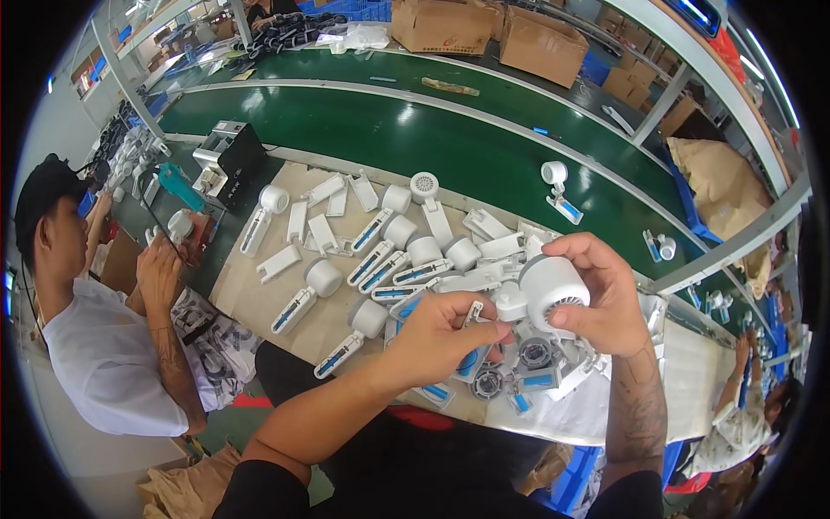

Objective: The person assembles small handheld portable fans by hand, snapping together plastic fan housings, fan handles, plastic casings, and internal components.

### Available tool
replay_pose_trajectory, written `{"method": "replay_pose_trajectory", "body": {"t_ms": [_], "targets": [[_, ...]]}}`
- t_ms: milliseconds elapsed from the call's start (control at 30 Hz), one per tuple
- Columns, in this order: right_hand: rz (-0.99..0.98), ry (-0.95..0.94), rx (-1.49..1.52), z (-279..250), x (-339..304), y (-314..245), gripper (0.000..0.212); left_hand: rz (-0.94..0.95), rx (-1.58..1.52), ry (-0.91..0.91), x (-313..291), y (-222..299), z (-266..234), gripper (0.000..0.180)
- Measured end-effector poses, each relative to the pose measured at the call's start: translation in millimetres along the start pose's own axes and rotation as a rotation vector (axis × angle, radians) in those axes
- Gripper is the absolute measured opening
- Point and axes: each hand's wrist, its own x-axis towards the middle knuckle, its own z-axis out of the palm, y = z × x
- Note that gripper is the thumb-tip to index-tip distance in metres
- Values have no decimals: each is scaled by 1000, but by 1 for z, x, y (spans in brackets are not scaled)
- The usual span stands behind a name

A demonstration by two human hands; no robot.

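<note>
My right hand (605, 298) grips the round white head of a small handheld device (551, 287), its slotted face turned toward me. My left hand (441, 337) pinches a small white part (474, 313) beside the device's handle (510, 303). Both hands hover over the near edge of a cardboard-covered bench (251, 303). Below them lie several opened devices (532, 355) with round inner parts and blue panels showing.
Several more white devices with blue-striped handles (298, 303) lie scattered on the cardboard. Behind runs a green conveyor belt (415, 138) carrying two devices (558, 186). A co-worker in a white shirt (104, 355) works at left near a black-and-white machine (226, 156). Cardboard boxes (441, 24) stand beyond.
</note>
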Motion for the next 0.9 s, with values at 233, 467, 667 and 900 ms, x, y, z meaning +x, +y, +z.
{"method": "replay_pose_trajectory", "body": {"t_ms": [233, 467, 667, 900], "targets": [[291, -349, -82, -7, 22, -18, 55, -106, 196, -106, -14, 3, 12, 21], [279, -469, -135, -12, 33, -29, 56, -119, 130, -84, -17, 7, 20, 23], [357, -550, -201, -18, 36, -28, 58, -154, 241, -139, -15, 3, 22, 26], [284, -481, -272, -19, 38, -1, 52, -102, 179, -127, -8, -7, 7, 28]]}}
